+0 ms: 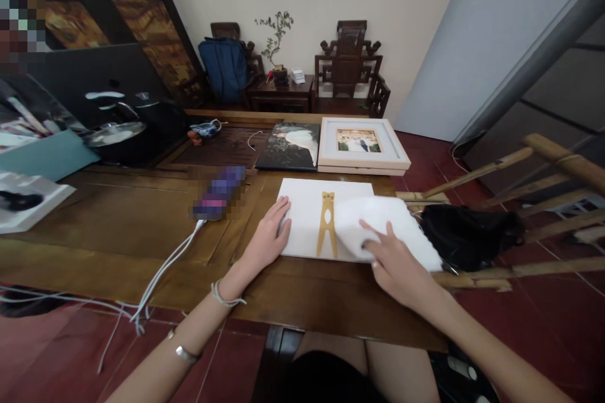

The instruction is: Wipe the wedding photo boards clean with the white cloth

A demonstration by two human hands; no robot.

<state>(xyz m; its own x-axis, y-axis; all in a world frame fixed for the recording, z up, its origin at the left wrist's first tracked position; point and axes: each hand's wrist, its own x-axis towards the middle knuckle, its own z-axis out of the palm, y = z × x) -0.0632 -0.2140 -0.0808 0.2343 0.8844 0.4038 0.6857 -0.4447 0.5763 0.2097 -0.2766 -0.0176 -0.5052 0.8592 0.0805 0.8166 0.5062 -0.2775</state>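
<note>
My left hand [274,230] lies with its fingers stretched along the left edge of a flat white board [302,201]. On the board is a flat yellow-brown piece [326,225] with a cat-like head, an oval hole and two spread legs; its exact kind is unclear. A soft white cloth or sheet [401,220] covers the board's right part and reaches past the table's right edge. My right hand [394,261] is on this cloth, its fingers bent and gripping its near left part, with one finger stretched over it.
Behind the board lie a dark picture panel [288,148] and a pale-framed picture [363,145]. A phone [217,192] with white cables [170,264] is to the left. A bamboo chair [491,170] holding a black bag [467,233] stands at the table's right.
</note>
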